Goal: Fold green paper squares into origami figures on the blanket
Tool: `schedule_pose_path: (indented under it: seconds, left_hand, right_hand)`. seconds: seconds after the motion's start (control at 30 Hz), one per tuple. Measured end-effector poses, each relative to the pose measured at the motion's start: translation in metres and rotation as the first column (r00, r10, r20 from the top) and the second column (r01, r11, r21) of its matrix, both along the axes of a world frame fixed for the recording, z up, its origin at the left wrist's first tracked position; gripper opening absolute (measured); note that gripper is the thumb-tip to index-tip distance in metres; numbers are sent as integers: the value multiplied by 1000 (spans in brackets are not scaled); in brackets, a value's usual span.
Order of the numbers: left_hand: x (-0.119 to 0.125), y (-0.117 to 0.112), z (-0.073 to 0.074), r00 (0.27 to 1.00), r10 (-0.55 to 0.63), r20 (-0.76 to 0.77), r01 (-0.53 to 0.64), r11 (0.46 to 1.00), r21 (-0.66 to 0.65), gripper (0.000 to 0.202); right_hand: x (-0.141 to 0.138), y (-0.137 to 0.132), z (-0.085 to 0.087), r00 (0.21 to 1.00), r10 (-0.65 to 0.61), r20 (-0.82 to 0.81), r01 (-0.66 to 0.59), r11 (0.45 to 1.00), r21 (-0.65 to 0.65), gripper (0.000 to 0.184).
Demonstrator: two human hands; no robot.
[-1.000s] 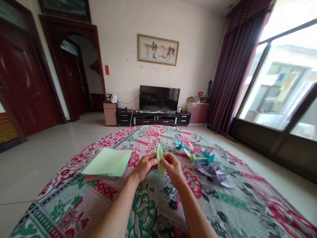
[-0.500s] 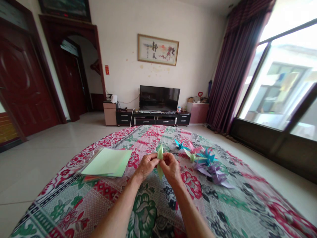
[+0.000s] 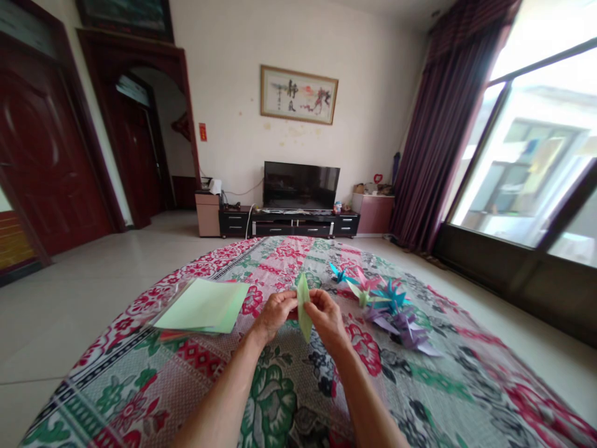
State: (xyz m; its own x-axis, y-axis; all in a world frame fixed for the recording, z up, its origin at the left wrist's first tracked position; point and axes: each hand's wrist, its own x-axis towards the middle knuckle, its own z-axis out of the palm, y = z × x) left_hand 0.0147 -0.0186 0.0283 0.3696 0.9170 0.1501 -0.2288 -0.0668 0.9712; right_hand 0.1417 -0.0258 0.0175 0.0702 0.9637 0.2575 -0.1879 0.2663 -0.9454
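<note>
Pinched roughly upright from both sides, over a flower-patterned tablecloth [image 3: 268, 398]: a narrow piece of pale green folded paper [image 3: 303, 297], pointed at top and bottom, with both tips clear of the grip. On one edge, the left hand [image 3: 276, 315], closed, with thumb and fingertips on the paper near mid-height. On the other, the right hand [image 3: 327, 315], likewise closed on the paper — thumb against the side in view, fingers bent and partly hidden. Impossible to tell from this angle: contact or gap between lower tip and cloth.

To the left, near the left hand, a stack of paper sheets [image 3: 203, 305], pale green on top, with reddish edges peeking out beneath. To the right, past the right hand, a bunched group of pointed paper figures — a small blue figure [image 3: 342, 275] farthest back, then a pink figure [image 3: 367, 282], a light green figure [image 3: 364, 298], a larger blue figure [image 3: 394, 297] and, nearest, purple figures [image 3: 410, 331].

Beyond the cloth, a dark-screened television [image 3: 301, 185] on a low black cabinet [image 3: 234, 223], beneath a framed picture [image 3: 298, 94].
</note>
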Motion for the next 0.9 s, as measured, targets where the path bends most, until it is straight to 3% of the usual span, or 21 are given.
schedule_pose_path:
  seconds: [0.7, 0.9]
  left_hand:
    - [0, -4, 2, 1000, -13, -13, 12, 1000, -20, 36]
    - [-4, -2, -5, 998, -61, 10, 62, 998, -33, 34]
  right_hand:
    - [3, -2, -1, 1000, 22, -17, -23, 999, -31, 24]
    - [3, -8, 3, 999, 38, 16, -37, 998, -53, 22]
